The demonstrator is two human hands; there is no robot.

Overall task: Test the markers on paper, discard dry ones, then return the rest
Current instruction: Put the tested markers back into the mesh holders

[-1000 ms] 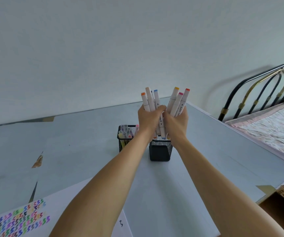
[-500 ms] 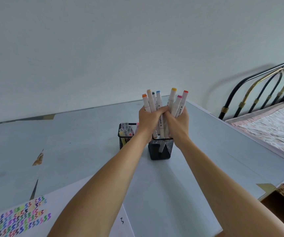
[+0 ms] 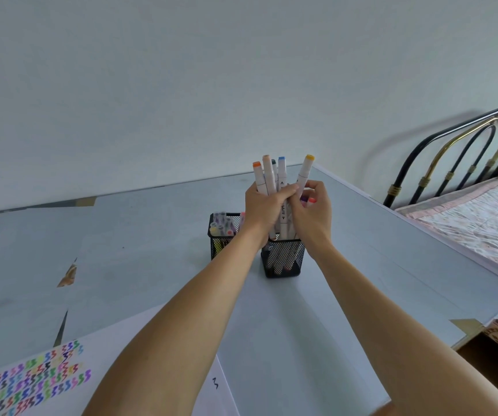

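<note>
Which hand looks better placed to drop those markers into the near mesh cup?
Probably the left hand: it grips most of the markers directly above the near mesh cup. The right hand holds fewer.

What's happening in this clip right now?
A person is putting markers into the nearer mesh cup on the table. The left hand grips a bunch of markers upright over that cup, with their lower ends inside it. The right hand holds the yellow-capped marker beside the bunch. A second mesh cup behind already holds markers. The paper nearby is covered in coloured test squiggles.
</note>
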